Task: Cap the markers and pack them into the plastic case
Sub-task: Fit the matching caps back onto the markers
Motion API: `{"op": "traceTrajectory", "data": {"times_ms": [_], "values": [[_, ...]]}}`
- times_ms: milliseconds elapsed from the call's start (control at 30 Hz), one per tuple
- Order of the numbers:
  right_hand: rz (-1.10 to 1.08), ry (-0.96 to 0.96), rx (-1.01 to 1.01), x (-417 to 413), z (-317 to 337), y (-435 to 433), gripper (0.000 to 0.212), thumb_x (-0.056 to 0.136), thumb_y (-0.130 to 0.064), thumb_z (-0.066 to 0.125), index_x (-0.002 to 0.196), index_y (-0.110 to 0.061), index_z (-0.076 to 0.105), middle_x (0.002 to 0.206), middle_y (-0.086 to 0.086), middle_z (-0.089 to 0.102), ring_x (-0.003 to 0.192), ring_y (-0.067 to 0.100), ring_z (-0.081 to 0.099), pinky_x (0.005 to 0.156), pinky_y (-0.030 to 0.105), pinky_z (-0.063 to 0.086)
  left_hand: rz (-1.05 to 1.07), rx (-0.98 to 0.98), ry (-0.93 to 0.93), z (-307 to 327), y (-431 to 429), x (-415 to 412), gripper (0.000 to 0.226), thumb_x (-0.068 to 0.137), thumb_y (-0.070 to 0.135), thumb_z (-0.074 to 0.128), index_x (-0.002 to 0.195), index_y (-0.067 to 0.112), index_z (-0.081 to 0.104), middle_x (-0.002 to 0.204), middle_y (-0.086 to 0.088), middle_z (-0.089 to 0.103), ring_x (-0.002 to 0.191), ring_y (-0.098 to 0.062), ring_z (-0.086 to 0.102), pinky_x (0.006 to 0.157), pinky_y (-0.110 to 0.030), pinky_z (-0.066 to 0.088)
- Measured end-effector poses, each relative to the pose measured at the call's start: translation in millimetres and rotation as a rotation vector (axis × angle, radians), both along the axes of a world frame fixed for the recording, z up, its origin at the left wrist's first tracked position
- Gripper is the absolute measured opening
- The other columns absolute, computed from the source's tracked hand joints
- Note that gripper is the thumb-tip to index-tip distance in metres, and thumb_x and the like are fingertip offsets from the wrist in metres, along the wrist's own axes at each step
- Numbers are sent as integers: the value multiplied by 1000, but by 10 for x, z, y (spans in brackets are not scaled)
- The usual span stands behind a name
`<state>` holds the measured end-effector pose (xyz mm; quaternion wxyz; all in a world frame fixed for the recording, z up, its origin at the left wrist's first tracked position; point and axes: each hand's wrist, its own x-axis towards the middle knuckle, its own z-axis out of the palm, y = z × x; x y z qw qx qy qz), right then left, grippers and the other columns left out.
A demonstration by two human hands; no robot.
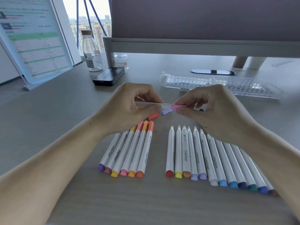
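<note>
Marker (164,103) gripped in left hand (129,109), pink cap (176,106) pinched by right hand (215,109), six capped markers (141,148), twelve uncapped markers (203,151)

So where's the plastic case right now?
Head view, right of centre: the case lies on the desk just behind the right hand, below the monitor.

Markers (185,151), loose caps (153,116), case (186,82) on desk (56,103).

Open strip of desk (159,151) runs between the capped row (129,150) and uncapped row (194,153), but loose caps (153,116) clutter its far end, case (186,81) beyond.
</note>
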<state>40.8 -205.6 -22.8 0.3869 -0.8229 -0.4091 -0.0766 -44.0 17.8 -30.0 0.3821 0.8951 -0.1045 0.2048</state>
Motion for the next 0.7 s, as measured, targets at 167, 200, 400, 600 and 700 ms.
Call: {"op": "traceTrajectory", "data": {"times_ms": [167, 200, 400, 600, 700], "values": [[18, -15, 9, 6, 1, 1, 21, 84, -21, 82, 80, -41, 76, 77, -26, 70, 76, 1, 65, 62, 10, 47, -3, -14, -10, 5, -11, -16, 6, 90, 12, 76, 94, 16, 78, 87, 5, 77, 87, -13, 73, 83, -37, 57], [21, -17, 6, 3, 3, 2, 22, 84, -21, 82, 80, -42, 76, 78, -26, 70, 76, 1, 65, 64, 9, 46, -3, -10, -10, 4, -11, -17, 6, 90, 12, 76, 94, 16, 78, 87, 5, 77, 88, -14, 73, 83, -38, 57], [7, -17, 16, -7, 33, -17, 16, 84, -25, 82, 82, -40, 78, 81, -22, 72, 78, -2, 64, 71, 13, 47, 10, 33, -30, 34, -14, -8, 5, 91, 14, 76, 96, 16, 78, 88, 7, 77, 89, -11, 72, 84, -31, 56], [16, -37, 48, -92, 49, 7, 7, 87, -29, 79, 92, -34, 81, 74, -14, 69, 58, -10, 57, 55, 6, 37, 53, 161, -49, 157, 28, -81, 7, 89, 26, 76, 94, 22, 80, 86, 11, 77, 86, -6, 69, 72, -10, 46], [17, -49, 31, -120, 63, 8, 10, 90, -25, 76, 95, -33, 80, 78, -15, 69, 60, -14, 58, 56, 6, 37, 80, 358, 75, 307, -22, -119, 11, 87, 38, 77, 90, 28, 80, 78, 15, 75, 76, -4, 67, 63, -7, 40]]}}
